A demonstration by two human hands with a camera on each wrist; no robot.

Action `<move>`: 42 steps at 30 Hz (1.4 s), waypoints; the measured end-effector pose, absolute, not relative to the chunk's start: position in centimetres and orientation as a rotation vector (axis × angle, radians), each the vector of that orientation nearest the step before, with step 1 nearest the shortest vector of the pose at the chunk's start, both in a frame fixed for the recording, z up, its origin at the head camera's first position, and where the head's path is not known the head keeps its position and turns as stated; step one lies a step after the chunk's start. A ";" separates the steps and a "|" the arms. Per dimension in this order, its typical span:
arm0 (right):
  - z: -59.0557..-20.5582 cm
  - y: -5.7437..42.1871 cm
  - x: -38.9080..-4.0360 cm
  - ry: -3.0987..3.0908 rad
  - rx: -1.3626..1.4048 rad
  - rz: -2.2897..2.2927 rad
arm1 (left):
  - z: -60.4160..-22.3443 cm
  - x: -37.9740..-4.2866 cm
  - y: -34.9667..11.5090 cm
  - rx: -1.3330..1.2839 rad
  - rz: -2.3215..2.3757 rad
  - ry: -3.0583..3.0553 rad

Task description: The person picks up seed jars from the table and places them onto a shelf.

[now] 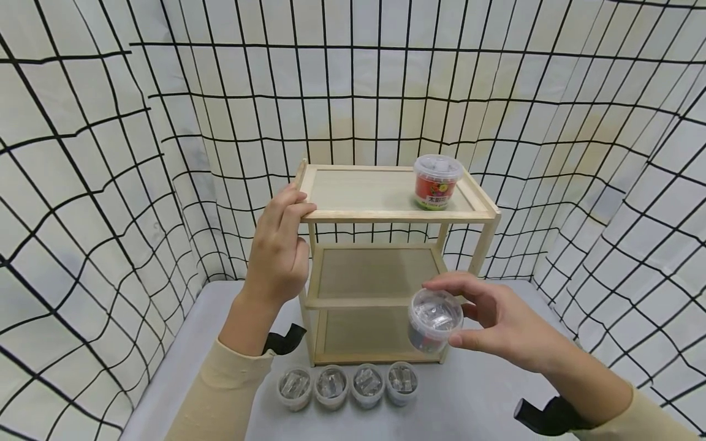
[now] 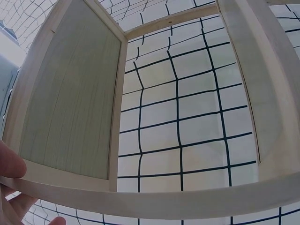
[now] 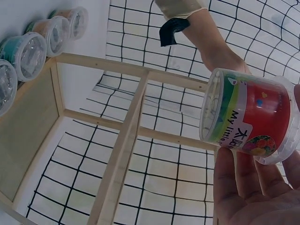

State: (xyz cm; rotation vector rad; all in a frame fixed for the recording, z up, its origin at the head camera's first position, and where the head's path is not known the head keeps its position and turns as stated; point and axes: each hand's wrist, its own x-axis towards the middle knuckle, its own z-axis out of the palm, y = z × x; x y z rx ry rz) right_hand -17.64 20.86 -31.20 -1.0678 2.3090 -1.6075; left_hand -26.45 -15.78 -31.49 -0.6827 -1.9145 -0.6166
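Note:
A small wooden shelf rack (image 1: 397, 217) with three tiers stands on the table. My left hand (image 1: 281, 245) grips the left end of its top tier, fingers over the edge; in the left wrist view fingertips (image 2: 11, 161) touch the frame. With my right hand (image 1: 502, 324) I hold a clear-lidded plastic tub (image 1: 432, 324) between thumb and fingers, in front of the rack's lower right side. The right wrist view shows this tub's red and green label (image 3: 267, 112) side-on. Another tub with a red label (image 1: 436, 187) sits upright at the right of the top tier.
Several similar lidded tubs (image 1: 331, 387) stand in a row on the pale table (image 1: 458, 401), in front of the rack's bottom tier (image 1: 375, 337). Behind and at both sides hangs white cloth with a black grid (image 1: 353, 92).

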 end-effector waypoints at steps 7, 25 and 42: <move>-30.1 20.3 -17.8 2.340 -1.071 -1.601 | -31.5 -26.5 -15.7 -0.686 -0.631 -1.897; -28.1 18.8 -18.1 2.335 -1.090 -1.609 | -31.6 -26.7 -15.8 -0.685 -0.624 -1.900; -26.9 17.3 -18.6 2.375 -1.160 -1.599 | -31.5 -26.4 -15.8 -0.672 -0.622 -1.932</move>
